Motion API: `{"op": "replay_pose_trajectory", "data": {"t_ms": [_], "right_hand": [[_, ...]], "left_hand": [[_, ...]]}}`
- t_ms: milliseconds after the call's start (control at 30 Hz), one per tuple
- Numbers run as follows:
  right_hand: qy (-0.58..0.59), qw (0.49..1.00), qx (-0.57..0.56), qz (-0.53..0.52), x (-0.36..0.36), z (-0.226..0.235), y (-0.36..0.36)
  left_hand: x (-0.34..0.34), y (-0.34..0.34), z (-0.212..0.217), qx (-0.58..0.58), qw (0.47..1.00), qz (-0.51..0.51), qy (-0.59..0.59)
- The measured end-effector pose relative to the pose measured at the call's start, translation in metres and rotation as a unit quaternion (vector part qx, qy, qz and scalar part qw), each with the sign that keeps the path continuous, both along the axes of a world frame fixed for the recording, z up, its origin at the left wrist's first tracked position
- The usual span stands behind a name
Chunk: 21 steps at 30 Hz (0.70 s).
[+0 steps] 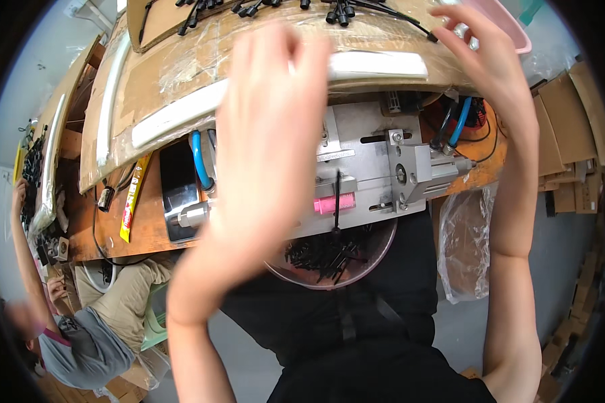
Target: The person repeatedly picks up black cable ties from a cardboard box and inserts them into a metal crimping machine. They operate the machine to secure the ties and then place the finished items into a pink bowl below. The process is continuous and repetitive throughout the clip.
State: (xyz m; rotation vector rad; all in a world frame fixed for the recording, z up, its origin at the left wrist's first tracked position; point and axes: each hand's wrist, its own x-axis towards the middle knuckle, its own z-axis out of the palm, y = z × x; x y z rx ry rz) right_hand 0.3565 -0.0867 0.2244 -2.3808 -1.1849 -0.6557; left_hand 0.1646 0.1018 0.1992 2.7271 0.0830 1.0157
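Nearest the lens, the left hand [265, 134] rises blurred over the bench with its fingers loosely spread and nothing visibly held; its back faces the camera, so whether the fingertips pinch anything cannot be told. Farther off, at upper right, the right hand [487, 57] reaches with open, curved fingers to the edge of a pink plastic tub [514, 27], beside a row of black cable ends [336, 10] lying on a sheet of cardboard wrapped in glossy film [175, 74]. A long white moulded strip [181, 111] lies across that sheet.

Below the hands sits a metal fixture [373, 168]: a brushed grey plate with a slot, bolts, a block-shaped cylinder at its right and blue hoses [460, 121] feeding it. A single black tie-like strip [337, 201] stands upright in the fixture next to a small pink block [336, 203]. Just under the plate, a round translucent bowl [376, 258] holds a heap of small black pieces [326, 252], still plentiful.

As a judgement, one piece appears loaded in the fixture while many remain in the bowl, so the work seems well short of finished. A wooden bench top [148, 225] carries a yellow-and-red packet [133, 198]; a clear plastic bag [467, 242] hangs at right, and another person [81, 336] sits at lower left.
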Motion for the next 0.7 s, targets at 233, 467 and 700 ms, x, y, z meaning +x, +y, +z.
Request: {"op": "replay_pose_trajectory", "data": {"t_ms": [233,467,700], "right_hand": [[0.084,0.988,-0.131,-0.017,-0.019,0.038,0.083],[0.253,0.967,0.0,0.036,-0.042,0.068,0.097],[0.093,0.986,-0.096,0.099,-0.001,0.011,0.084]], "left_hand": [[0.108,0.081,0.012,0.042,0.995,-0.084,0.028],[0.04,0.14,0.029,-0.026,0.982,-0.121,0.14],[-0.023,0.15,0.037,-0.186,0.955,-0.101,0.21]]}}
